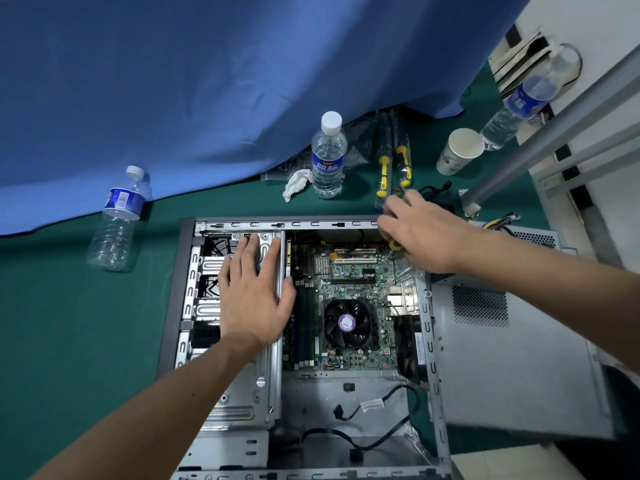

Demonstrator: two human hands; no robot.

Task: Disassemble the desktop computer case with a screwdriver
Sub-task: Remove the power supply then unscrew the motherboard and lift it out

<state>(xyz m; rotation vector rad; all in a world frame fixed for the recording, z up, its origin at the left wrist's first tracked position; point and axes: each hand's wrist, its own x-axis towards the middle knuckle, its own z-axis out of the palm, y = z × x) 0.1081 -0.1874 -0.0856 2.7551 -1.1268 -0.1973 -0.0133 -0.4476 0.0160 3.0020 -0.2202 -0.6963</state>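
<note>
Three plastic water bottles stand around the open computer case (429, 341), which lies on its side on the green table (69, 323) in the lower middle of the frame. One bottle (119, 220) at the left, below the edge of the blue cloth (207, 81), looks almost drained. A second bottle (327, 157), upper centre, white cap on, holds clear water to near its shoulder, with a crumpled white tissue (296, 183) just beside it. A third bottle (519, 102) leans at the upper right and seems to hold water in its lower part. Near it stands a paper cup (459, 150); its inside looks bare, though I cannot tell for sure.

Inside the case sit a green motherboard (349, 271) with a black cooler fan (348, 323), a metal drive cage (207, 289) at the left, and loose black cables (374, 441) in the bare lower bay. A grey side panel (512, 358) lies against the case at the right.

The left hand (254, 292) rests flat on the drive cage, fingers straight and spread. The right hand (422, 230) is at the case's upper right corner, fingers curled round a yellow-handled screwdriver (394, 244), of which only a bit of yellow shows under the palm. Two more yellow and black screwdrivers (393, 168) lie in clear packets just above that hand
</note>
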